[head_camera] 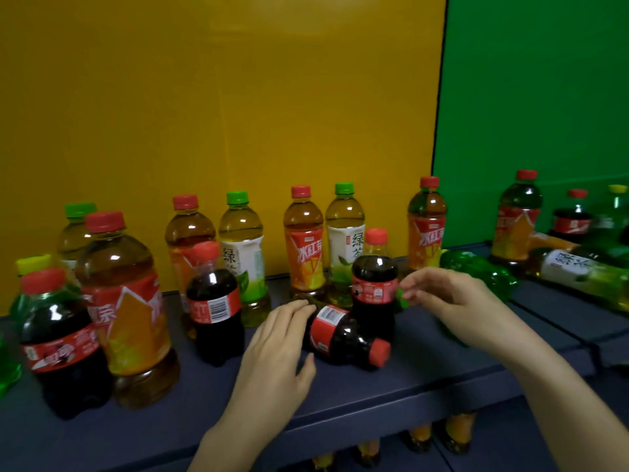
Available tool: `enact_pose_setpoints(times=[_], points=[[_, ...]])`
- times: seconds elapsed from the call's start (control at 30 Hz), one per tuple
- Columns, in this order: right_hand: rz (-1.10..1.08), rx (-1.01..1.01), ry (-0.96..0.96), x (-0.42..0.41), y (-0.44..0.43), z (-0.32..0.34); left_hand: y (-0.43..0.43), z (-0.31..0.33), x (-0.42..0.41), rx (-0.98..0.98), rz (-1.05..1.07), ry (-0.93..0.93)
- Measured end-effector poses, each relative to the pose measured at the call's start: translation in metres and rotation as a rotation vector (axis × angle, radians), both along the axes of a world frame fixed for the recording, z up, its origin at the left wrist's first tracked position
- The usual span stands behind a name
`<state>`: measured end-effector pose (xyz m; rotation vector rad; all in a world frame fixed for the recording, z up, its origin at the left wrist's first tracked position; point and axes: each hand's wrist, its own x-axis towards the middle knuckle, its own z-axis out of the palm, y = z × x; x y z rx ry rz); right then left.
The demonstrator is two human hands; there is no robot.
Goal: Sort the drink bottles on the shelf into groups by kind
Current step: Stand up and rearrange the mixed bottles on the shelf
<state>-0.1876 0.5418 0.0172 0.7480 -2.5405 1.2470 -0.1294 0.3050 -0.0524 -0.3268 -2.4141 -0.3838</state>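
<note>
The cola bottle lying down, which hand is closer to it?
Left. The left hand is at the base of the lying cola bottle; the right hand hovers farther right, beside the upright cola bottle.

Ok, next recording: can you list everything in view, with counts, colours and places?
dark plastic cola bottles: five, red caps and labels; four upright, one lying centre front.
amber plastic iced-tea bottles: five, orange labels, red caps; upright, left to right.
pale plastic green-tea bottles: four, white labels, green caps; three upright at back, one lying far right.
green plastic soda bottles: at least three; far left, lying right of centre, far right.
dark blue shelf: one; beneath them.
lower-shelf bottles: several, amber bases; mostly hidden below.
back panels: two; yellow left, green right.
left hand: one, open; fingertips by the lying cola bottle.
right hand: one, loosely curled, empty; beside an upright cola bottle.
</note>
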Motion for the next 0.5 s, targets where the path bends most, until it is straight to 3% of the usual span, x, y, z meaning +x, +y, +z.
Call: enact_pose_setpoints(times=[0.17,0.5], points=[[-0.012,0.197,0.047,-0.055,0.027,0.004,0.009,0.009,-0.024,-0.049,-0.006,-0.123],[0.321,0.902,0.396,-0.145,0.015,0.012,0.017,0.027,-0.041,-0.145,-0.082,-0.264]])
